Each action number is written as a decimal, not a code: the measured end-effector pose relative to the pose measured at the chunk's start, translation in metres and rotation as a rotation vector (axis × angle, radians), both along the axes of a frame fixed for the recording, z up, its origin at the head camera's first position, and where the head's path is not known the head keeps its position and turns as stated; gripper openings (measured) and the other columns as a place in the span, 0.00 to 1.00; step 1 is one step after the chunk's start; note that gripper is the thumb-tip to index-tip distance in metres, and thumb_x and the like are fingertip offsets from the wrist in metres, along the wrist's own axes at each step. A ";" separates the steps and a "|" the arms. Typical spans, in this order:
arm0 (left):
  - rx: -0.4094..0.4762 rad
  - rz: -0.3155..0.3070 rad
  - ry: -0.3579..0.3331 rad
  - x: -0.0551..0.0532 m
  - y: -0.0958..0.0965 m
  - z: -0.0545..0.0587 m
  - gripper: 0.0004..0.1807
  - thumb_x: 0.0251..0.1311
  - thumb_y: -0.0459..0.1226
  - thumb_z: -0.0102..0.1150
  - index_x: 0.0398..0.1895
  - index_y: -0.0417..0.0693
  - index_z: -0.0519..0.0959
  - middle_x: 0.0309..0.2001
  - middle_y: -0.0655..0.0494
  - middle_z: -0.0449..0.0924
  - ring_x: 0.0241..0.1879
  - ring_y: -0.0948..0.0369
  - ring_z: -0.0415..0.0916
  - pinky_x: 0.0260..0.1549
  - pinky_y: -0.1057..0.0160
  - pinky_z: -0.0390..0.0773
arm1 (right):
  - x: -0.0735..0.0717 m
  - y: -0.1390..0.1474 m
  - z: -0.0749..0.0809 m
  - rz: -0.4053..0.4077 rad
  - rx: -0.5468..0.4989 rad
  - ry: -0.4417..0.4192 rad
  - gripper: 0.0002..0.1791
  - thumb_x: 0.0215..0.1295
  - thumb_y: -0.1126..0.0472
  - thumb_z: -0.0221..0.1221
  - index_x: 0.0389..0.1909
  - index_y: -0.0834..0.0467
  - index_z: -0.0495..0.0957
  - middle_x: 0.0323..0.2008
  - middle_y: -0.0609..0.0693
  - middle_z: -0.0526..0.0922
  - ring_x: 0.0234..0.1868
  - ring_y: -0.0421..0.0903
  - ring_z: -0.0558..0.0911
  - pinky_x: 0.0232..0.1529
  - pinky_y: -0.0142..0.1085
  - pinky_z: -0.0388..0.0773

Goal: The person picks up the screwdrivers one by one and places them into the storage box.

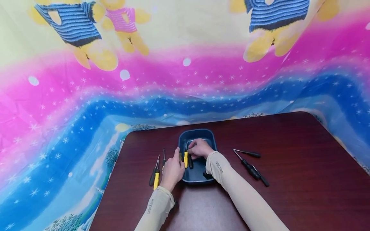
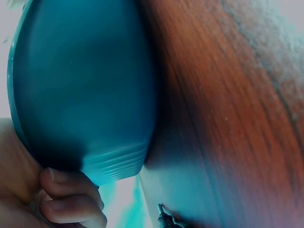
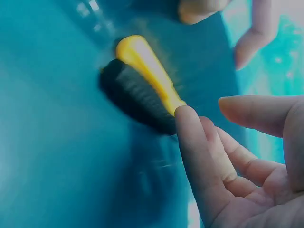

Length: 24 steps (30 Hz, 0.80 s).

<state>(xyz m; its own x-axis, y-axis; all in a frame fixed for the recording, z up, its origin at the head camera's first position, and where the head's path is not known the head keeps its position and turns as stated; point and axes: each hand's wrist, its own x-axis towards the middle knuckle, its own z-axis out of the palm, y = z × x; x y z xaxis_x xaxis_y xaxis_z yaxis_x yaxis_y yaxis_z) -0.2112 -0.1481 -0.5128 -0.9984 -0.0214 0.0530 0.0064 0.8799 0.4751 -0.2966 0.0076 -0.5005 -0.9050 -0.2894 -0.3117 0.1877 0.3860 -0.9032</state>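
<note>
A dark blue plastic tub point(image 1: 197, 177) stands on the table. My left hand point(image 1: 172, 170) grips its left rim, with curled fingers point(image 2: 71, 209) against the outer wall. Inside the tub a screwdriver with a yellow handle point(image 1: 186, 160) lies alongside one with a black handle point(image 1: 190, 162). Over these two reaches my right hand point(image 1: 200, 148), near their shaft ends. In the right wrist view its index fingertip point(image 3: 186, 116) is right at the end of the yellow handle, while the thumb stands apart with nothing pinched.
Left of the tub lie a yellow-handled screwdriver point(image 1: 156, 180), a black-handled one point(image 1: 151, 178) and a thin shaft point(image 1: 164, 154) partly behind my left hand. Several black-handled tools point(image 1: 251, 168) lie on the right of the table point(image 1: 300, 154). A printed cloth point(image 1: 185, 80) hangs behind.
</note>
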 end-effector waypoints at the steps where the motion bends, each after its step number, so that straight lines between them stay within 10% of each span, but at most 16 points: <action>1: -0.002 0.002 0.000 0.000 0.000 -0.001 0.37 0.70 0.36 0.59 0.81 0.47 0.60 0.16 0.57 0.70 0.15 0.59 0.67 0.20 0.63 0.69 | 0.000 0.001 0.002 0.003 -0.021 0.005 0.11 0.69 0.66 0.63 0.49 0.65 0.80 0.36 0.60 0.87 0.27 0.44 0.85 0.39 0.42 0.88; 13: -0.005 0.002 0.001 -0.003 0.000 -0.002 0.37 0.71 0.37 0.59 0.81 0.48 0.60 0.15 0.57 0.69 0.14 0.59 0.67 0.20 0.63 0.70 | 0.004 0.046 0.060 0.044 -0.037 0.152 0.16 0.72 0.62 0.63 0.56 0.65 0.80 0.39 0.59 0.87 0.34 0.52 0.88 0.43 0.47 0.87; 24: -0.018 0.014 -0.012 -0.001 0.000 -0.002 0.37 0.70 0.37 0.58 0.81 0.49 0.60 0.16 0.56 0.69 0.15 0.59 0.67 0.23 0.62 0.69 | 0.002 0.151 0.064 0.013 0.132 0.284 0.18 0.72 0.62 0.63 0.57 0.67 0.78 0.40 0.60 0.87 0.35 0.48 0.87 0.42 0.43 0.87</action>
